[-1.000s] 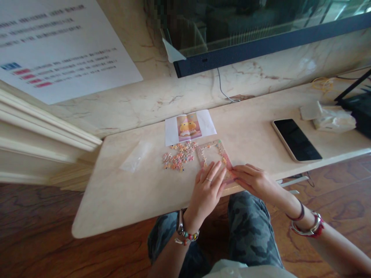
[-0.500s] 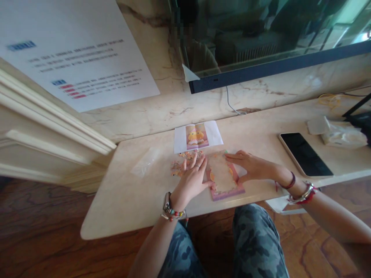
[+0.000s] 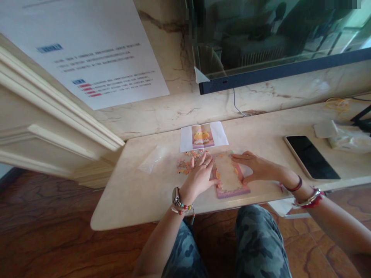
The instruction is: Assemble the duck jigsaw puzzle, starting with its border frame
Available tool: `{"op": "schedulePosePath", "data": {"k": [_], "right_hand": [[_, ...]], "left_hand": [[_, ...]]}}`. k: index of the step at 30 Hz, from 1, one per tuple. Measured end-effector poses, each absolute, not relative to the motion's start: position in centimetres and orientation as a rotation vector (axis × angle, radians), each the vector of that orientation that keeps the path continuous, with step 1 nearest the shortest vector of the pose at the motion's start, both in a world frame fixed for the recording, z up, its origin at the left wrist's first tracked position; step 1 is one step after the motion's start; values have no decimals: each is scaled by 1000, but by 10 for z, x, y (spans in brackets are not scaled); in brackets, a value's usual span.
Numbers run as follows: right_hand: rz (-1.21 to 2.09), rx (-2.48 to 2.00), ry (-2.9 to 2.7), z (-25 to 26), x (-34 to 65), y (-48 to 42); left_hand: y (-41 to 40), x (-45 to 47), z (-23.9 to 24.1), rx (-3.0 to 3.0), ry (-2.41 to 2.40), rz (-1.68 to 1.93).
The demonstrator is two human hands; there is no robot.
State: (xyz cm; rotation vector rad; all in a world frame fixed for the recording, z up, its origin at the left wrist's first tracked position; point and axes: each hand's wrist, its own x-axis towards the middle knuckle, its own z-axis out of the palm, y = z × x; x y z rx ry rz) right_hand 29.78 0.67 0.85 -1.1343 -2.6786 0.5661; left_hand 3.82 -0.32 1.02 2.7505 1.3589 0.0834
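A jigsaw puzzle (image 3: pixel 234 191) with a pink and purple border lies on the pale shelf, its middle a bare pale panel. My left hand (image 3: pixel 199 178) rests open along its left edge, thumb at the lower left border and fingers spread beside loose puzzle pieces (image 3: pixel 183 166). Part of that pile is hidden under the fingers. On the other side, my right hand (image 3: pixel 261 165) is open, fingertips at the upper right edge and thumb lower on the right border. Behind the puzzle lies a creased paper sheet with a printed picture (image 3: pixel 202 137) of a yellow character.
A clear plastic bag (image 3: pixel 152 159) lies left of the pieces. To the right are a tablet-like black-screened device (image 3: pixel 311 157) and a white plastic packet (image 3: pixel 349 137). A dark-framed screen (image 3: pixel 261 75) hangs above the marble shelf (image 3: pixel 121 193), beside a printed notice (image 3: pixel 116 58).
The camera view has turned slightly left, so everything appears further right. Both hands stay in nearly the same place on the puzzle.
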Motion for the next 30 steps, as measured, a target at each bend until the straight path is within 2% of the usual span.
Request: {"op": "schedulePosePath", "data": {"k": [12, 18, 22, 30], "right_hand": [[586, -1102, -2698, 11, 297, 5], [464, -1094, -2652, 20, 293, 24], [327, -1030, -2644, 33, 257, 51], [303, -810, -2775, 33, 173, 80]], "left_hand": [[-19, 40, 10, 2744, 1337, 215], [-18, 5, 22, 2652, 1494, 296], [-1, -34, 31, 2604, 1703, 316], [24, -50, 19, 2691, 1490, 329]]}}
